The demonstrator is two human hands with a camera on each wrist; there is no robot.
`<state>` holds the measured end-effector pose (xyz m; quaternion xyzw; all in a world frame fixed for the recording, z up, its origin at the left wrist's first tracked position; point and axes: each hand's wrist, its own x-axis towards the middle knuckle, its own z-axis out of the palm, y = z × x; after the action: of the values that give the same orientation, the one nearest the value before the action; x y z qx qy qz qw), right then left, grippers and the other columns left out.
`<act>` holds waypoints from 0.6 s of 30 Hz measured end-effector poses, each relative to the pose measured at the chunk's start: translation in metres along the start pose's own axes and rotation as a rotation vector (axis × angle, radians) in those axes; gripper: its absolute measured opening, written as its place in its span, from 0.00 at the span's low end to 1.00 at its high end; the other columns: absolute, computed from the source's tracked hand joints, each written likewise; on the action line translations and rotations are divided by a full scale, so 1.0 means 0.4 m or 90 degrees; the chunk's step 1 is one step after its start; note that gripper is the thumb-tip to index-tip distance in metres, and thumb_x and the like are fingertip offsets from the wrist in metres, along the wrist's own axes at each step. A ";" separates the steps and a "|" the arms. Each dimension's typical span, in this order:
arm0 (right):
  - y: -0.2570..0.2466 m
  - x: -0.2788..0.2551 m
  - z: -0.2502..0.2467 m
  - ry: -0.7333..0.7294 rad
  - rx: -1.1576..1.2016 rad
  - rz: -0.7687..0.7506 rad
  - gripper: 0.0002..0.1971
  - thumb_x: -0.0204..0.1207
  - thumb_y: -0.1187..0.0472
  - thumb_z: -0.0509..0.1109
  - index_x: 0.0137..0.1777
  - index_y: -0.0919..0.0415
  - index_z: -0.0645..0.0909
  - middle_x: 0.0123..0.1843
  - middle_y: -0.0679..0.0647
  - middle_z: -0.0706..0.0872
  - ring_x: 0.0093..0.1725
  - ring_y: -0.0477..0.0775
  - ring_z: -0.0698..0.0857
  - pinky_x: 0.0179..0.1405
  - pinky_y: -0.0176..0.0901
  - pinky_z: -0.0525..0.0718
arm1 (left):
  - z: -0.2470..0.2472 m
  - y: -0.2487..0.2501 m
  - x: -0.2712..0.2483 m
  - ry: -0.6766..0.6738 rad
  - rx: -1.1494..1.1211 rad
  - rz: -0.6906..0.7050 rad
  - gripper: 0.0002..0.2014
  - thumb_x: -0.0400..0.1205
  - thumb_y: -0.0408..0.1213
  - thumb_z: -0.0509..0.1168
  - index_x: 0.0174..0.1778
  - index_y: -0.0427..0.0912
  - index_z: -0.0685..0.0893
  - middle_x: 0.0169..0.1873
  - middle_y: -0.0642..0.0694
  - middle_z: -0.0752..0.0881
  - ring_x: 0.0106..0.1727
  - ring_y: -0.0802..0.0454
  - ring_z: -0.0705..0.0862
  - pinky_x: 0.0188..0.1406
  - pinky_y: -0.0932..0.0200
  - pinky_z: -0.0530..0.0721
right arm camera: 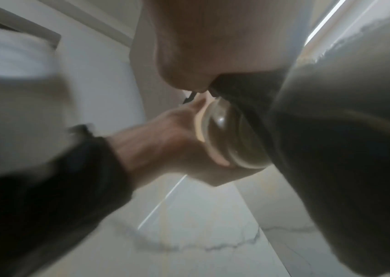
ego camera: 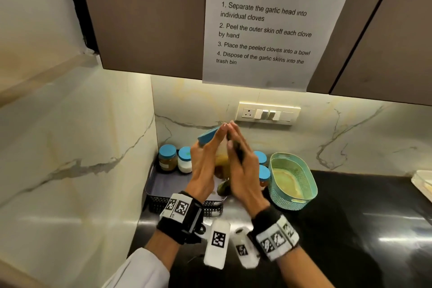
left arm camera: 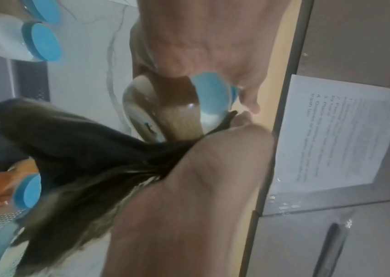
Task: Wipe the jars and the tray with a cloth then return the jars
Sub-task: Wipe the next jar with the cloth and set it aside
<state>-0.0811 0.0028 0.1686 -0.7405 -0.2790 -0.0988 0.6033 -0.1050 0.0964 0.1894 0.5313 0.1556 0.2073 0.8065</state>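
Both hands are raised over the tray with a glass jar between them; its blue lid tilts up to the left. My left hand grips the jar from the left. My right hand holds a dark cloth and presses it against the jar's right side. In the left wrist view the jar lies on its side and the cloth trails from the right hand. The right wrist view shows the jar's base beside the cloth, all blurred.
A brown jar and a white jar stand at the tray's back left. Two more blue-lidded jars stand right of the hands, next to a teal basket. The wall corner, a switch panel and overhead cabinets are close.
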 end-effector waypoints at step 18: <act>-0.055 0.010 -0.010 0.010 0.105 0.120 0.22 0.89 0.40 0.60 0.78 0.44 0.81 0.79 0.53 0.83 0.79 0.55 0.81 0.71 0.49 0.86 | -0.021 0.012 0.000 -0.029 0.044 0.000 0.28 0.61 0.61 0.86 0.51 0.48 0.91 0.44 0.46 0.95 0.51 0.45 0.93 0.60 0.43 0.92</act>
<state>-0.0887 0.0029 0.1898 -0.7105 -0.2105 -0.0245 0.6711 -0.1098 0.1048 0.1904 0.5635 0.1444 0.1900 0.7909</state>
